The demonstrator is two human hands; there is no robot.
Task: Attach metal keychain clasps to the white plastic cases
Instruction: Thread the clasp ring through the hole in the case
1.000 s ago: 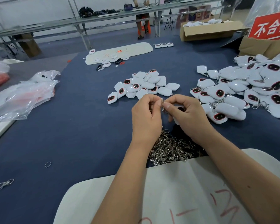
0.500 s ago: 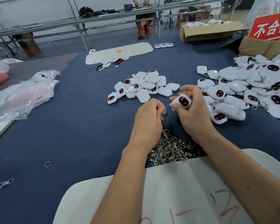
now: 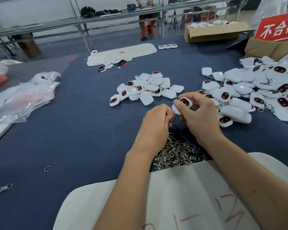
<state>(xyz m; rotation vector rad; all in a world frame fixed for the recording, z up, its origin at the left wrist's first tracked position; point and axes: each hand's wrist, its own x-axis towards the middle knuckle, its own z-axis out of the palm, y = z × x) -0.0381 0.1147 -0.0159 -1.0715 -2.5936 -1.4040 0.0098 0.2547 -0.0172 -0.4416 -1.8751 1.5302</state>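
Since a moment before, your right hand (image 3: 200, 117) barely moved, still gripping the small white plastic case (image 3: 182, 105) above the blue table (image 3: 73, 138). Its dark face pointed up, long side slanting down-left. Your left hand (image 3: 156, 123) pinched a shiny metal clasp (image 3: 173, 119).

- A single head-worn wide-angle view looks forward and down over the blue table (image 3: 73, 130).
- It sits close above both forearms; the left hand (image 3: 155, 123) and right hand (image 3: 199, 117) meet near frame centre.
- Its upper edge reaches far benches (image 3: 106, 19) and a cardboard box (image 3: 211, 32), bent by the lens.
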